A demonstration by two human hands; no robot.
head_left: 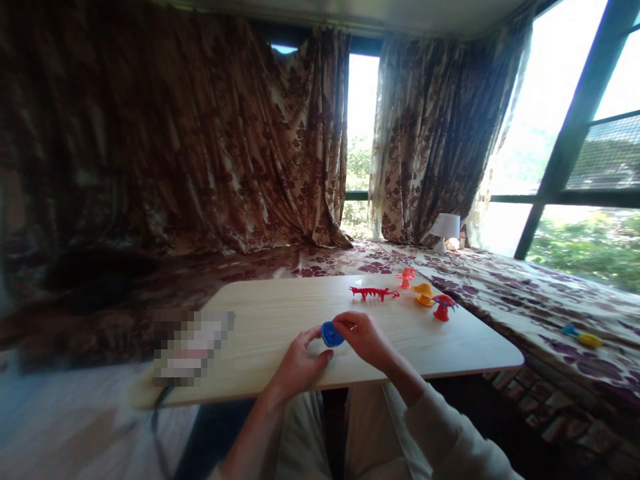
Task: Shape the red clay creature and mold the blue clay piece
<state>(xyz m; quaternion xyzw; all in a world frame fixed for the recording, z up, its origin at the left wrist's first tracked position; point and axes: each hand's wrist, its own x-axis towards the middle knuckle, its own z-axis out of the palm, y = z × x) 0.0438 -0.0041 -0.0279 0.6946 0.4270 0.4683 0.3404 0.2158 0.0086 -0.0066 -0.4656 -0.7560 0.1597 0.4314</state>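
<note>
Both my hands meet over the near middle of a light wooden table [260, 313]. My left hand [299, 363] and my right hand [364, 339] pinch a small blue round toy piece [331, 333] between their fingertips, just above the tabletop. Farther back on the table lie a flat red spiky toy [374, 293], a pink mushroom-shaped toy [406, 276], an orange toy [425, 293] and a red and blue mushroom-shaped toy [443, 307].
A blurred-out patch [193, 347] sits on the table's left part. A patterned bed cover [550, 293] surrounds the table, with a small white lamp [445, 230] at the window and a blue and yellow toy [583, 335] on the right. Curtains hang behind.
</note>
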